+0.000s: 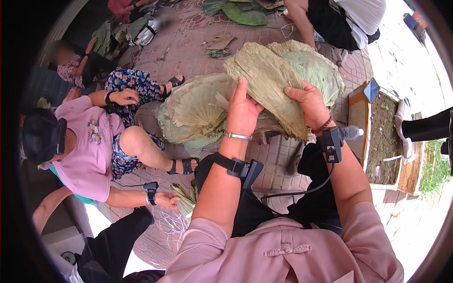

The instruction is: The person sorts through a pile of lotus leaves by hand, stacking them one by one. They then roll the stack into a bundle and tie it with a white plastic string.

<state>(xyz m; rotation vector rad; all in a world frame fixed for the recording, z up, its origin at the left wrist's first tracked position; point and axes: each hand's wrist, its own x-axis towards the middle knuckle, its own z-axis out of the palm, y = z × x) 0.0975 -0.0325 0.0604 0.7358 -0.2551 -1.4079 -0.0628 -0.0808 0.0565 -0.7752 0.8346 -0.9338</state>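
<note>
Between my two hands is a folded, dried pale-green lotus leaf (pixel 262 78), its narrow end pointing down toward me. My left hand (pixel 244 113) supports its left edge, thumb up and fingers curled behind it. My right hand (pixel 310 104) pinches the right edge, thumb on top and the other fingers partly hidden. Just beyond, a second greenish leaf (pixel 316 68) spreads out behind my right hand. To the left of my left hand, a stack of flattened dried leaves (pixel 196 108) lies on the paving.
At my left sits a person in a pink shirt (pixel 89 127), one hand at a bundle of leaves (pixel 184 200) beside white string (pixel 170 224). A soil-filled planter box (pixel 383 137) and a plastic bottle (pixel 352 132) are on the right. More people and green leaves (pixel 245 13) are farther off.
</note>
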